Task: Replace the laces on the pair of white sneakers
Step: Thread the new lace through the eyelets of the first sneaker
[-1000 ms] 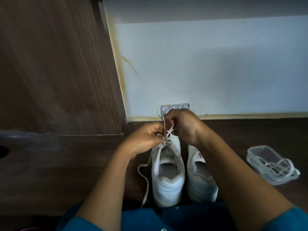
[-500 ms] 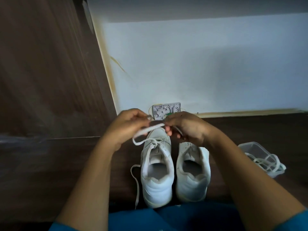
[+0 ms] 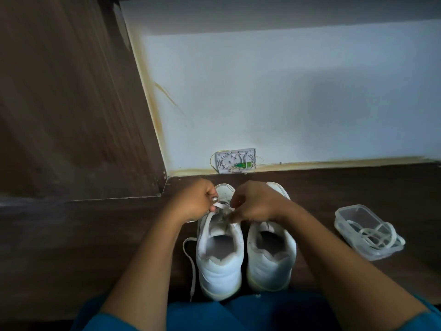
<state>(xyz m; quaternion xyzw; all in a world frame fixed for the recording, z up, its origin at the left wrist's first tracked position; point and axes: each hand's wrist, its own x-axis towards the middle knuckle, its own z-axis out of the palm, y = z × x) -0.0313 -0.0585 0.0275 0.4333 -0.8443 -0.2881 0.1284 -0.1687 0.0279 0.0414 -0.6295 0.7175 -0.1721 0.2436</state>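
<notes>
the left hand [image 3: 193,203] is pinching a flat white lace [image 3: 219,205] between thumb and fingertips, narrow and closed around it, pulling it sideways off the sneaker on the left [image 3: 218,259]. the right hand [image 3: 254,203] is curling its fingers down onto the same lace at the eyelets; that part is blurring, so the exact pinch is only looking likely. the two hands are sitting close together over the tongue, probably so one is steadying the crossing while the other is drawing slack. a loose tail of the lace is trailing down the outer side of that sneaker onto the floor [image 3: 95,235], kept out of the way. the sneaker on the right [image 3: 270,256] is standing just beside it, heels toward the person, with no lace showing, apparently waiting its turn. well apart to the right, a clear plastic container [image 3: 343,216] is holding more coiled laces [image 3: 374,235], within reach. behind, a small wall box [image 3: 235,161] is sitting at the base of the white wall [image 3: 286,91].
</notes>
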